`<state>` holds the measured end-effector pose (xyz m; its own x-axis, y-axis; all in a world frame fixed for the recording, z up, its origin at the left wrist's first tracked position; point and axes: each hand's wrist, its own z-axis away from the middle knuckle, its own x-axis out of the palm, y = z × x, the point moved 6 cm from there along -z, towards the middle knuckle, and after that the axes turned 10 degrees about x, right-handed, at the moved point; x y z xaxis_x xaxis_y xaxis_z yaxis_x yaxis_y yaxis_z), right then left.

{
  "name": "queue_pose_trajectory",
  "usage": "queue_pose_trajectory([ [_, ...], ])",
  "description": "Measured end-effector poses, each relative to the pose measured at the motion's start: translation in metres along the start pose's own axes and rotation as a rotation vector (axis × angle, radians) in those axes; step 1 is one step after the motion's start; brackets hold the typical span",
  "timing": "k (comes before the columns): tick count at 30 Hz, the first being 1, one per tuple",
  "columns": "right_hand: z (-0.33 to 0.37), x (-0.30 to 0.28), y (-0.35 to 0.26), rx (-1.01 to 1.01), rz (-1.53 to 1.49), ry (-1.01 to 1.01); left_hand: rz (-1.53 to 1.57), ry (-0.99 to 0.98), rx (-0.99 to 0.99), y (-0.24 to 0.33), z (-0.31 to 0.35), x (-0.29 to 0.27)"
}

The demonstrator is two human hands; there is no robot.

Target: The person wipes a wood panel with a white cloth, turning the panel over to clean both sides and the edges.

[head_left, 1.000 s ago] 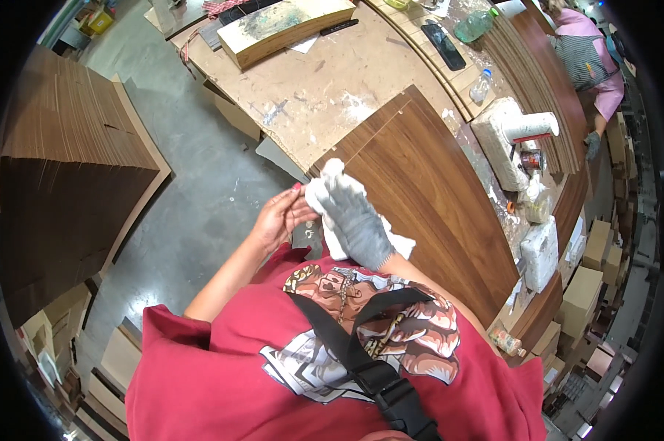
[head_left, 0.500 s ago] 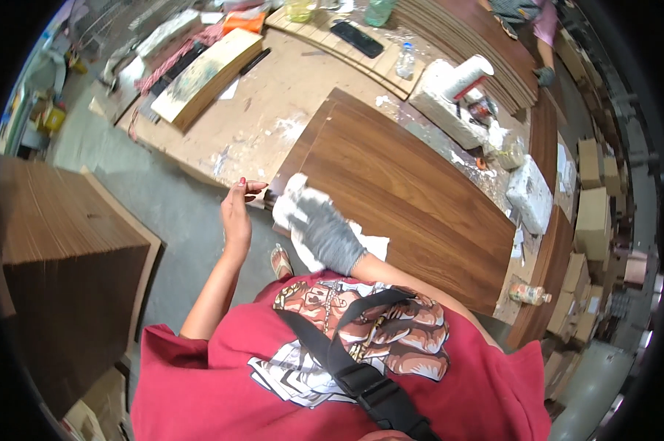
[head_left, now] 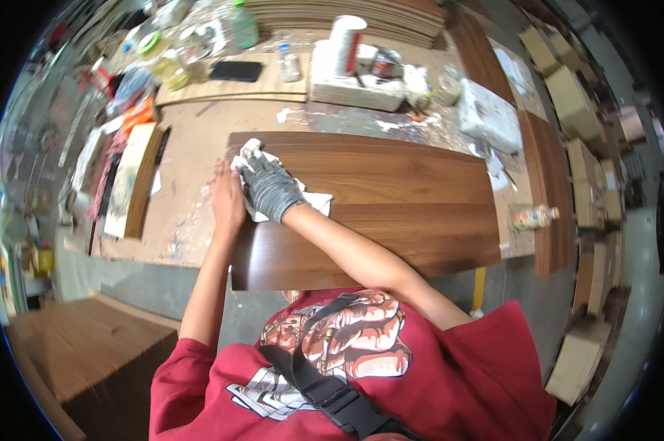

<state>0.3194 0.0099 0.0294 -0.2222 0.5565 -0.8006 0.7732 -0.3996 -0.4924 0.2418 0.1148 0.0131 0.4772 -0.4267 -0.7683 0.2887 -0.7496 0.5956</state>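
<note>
A dark brown wood-grain panel (head_left: 391, 184) lies flat on the workbench in front of me. My right hand (head_left: 269, 189), in a grey glove, presses a crumpled white cloth (head_left: 316, 202) onto the panel near its left end. Parts of the cloth stick out past the fingertips and beside the wrist. Bare and held close beside the glove, my left hand (head_left: 228, 198) is at the panel's left edge with its fingers stretched out. Whether its fingertips touch the cloth or the panel, I cannot tell.
Left on the bench (head_left: 181, 184) lies a light wooden block (head_left: 135, 184). At the back are a black phone (head_left: 236, 71), a small clear bottle (head_left: 289, 66) and a white foam block (head_left: 354, 88) carrying a white cylinder (head_left: 345, 48). A bottle (head_left: 534, 217) lies at the right.
My view has turned, so the panel now lies straight across. My gloved hand and the cloth have moved farther onto the panel. My left hand has come in beside them, fingers straighter.
</note>
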Motion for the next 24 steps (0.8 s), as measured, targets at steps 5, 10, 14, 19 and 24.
queue_pose_trajectory([
  [5, 0.055, -0.11, 0.19, 0.425, 0.049, 0.17, -0.174, -0.114, -0.037, 0.01, -0.006, 0.015],
  [10, 0.153, -0.262, 0.363, 0.703, 0.865, 0.159, -0.196, -0.092, -0.015, 0.011, -0.002, 0.01],
  [14, 0.201, -0.25, 0.371, 0.982, 1.178, -0.261, -0.229, -0.091, 0.019, 0.027, -0.004, 0.015],
  [19, 0.128, -0.168, 0.202, 0.616, 0.432, -0.058, -0.294, -0.08, 0.003, 0.009, 0.001, 0.011],
  [24, 0.166, -0.229, 0.371, 0.761, 1.061, -0.004, -0.26, -0.099, 0.036, 0.02, -0.008, 0.016],
])
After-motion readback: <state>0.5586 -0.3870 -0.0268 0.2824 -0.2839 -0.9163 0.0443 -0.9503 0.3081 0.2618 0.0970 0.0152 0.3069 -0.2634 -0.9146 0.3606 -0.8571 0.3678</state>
